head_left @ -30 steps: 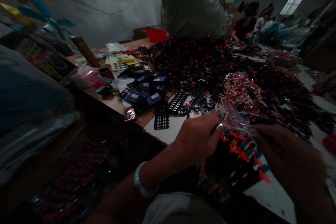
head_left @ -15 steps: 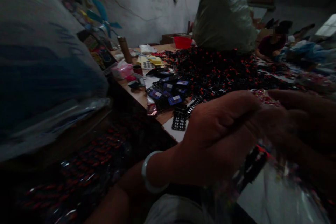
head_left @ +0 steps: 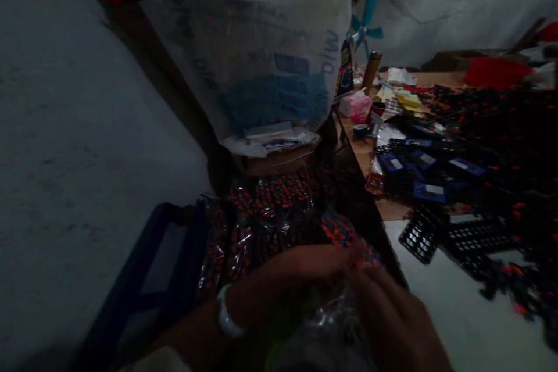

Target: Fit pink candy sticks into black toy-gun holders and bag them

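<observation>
My left hand (head_left: 311,264), with a pale bangle (head_left: 229,314) at the wrist, reaches in from the lower left. My right hand (head_left: 392,317) meets it fingertip to fingertip. Between them they grip a clear plastic bag (head_left: 333,319), whose crinkled film hangs below the fingers. Small red, orange and blue pieces (head_left: 337,229) show just above the fingers; in the dim light I cannot tell whether they are inside the bag. Beyond the hands lie rows of filled clear packets (head_left: 270,203) with dark and orange contents. The fingertips are dark and partly blurred.
A big white woven sack (head_left: 270,52) stands behind the packets. At left is a dark blue frame (head_left: 143,296) against the wall. The table (head_left: 462,314) on the right bears black perforated trays (head_left: 421,235), blue-labelled packs (head_left: 429,192) and a heap of black-and-orange pieces (head_left: 523,145).
The view has swung left and down, from the table to the packets by the sack. Both hands have come along, still together on the plastic bag, and sit lower over the packets.
</observation>
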{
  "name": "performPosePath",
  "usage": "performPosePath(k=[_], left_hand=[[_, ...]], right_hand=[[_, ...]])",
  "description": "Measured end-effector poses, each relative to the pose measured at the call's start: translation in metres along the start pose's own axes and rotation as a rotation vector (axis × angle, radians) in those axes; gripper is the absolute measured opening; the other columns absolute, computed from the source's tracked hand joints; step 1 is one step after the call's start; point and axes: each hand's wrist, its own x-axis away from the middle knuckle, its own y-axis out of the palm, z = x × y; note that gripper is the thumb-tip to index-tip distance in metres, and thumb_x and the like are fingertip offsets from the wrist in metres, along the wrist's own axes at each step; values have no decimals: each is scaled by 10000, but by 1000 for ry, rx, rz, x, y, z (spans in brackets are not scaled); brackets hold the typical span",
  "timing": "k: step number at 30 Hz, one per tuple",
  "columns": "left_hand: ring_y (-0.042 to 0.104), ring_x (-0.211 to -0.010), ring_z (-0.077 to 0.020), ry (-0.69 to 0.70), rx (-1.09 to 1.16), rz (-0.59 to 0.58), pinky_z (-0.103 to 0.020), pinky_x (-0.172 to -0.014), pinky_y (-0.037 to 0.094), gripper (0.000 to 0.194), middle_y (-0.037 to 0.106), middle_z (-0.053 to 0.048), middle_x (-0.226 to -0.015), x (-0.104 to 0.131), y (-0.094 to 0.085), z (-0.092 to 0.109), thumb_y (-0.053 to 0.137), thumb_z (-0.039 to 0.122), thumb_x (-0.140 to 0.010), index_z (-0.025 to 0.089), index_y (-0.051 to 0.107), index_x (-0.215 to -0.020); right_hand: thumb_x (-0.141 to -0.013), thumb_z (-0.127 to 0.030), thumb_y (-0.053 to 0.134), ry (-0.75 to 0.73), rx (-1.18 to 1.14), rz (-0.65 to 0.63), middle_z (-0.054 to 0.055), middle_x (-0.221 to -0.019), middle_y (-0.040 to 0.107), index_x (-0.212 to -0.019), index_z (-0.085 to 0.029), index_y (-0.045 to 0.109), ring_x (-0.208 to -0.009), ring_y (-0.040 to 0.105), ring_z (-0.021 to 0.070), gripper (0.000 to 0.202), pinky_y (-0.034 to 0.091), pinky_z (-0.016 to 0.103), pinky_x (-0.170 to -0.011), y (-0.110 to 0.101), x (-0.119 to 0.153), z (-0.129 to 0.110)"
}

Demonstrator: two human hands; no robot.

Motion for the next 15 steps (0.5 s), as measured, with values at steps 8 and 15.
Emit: performPosePath(k=[8, 15], left_hand=[[526, -706, -161, -174, -123, 377, -255, -621, 434, 278, 598, -26, -709, -64, 12, -127, 427, 343, -847, 154, 572, -704], [578, -1007, -273, -288, -252, 461, -362, -890, 405, 289, 666, -125, -1045, -61, 16, -179, 404, 282, -861, 182, 647, -981]], right_hand=[[-762, 18, 446, 84, -174, -498, 100, -1099, 648, -1096, -195, 574, -919, 657, 219, 416, 550, 298, -758, 107, 57, 3], [-832, -41, 392, 437, -255, -694, 63, -1146, 627, -1193, -236, 524, -889, 671, 175, 431, 547, 258, -728, 98, 113, 30]])
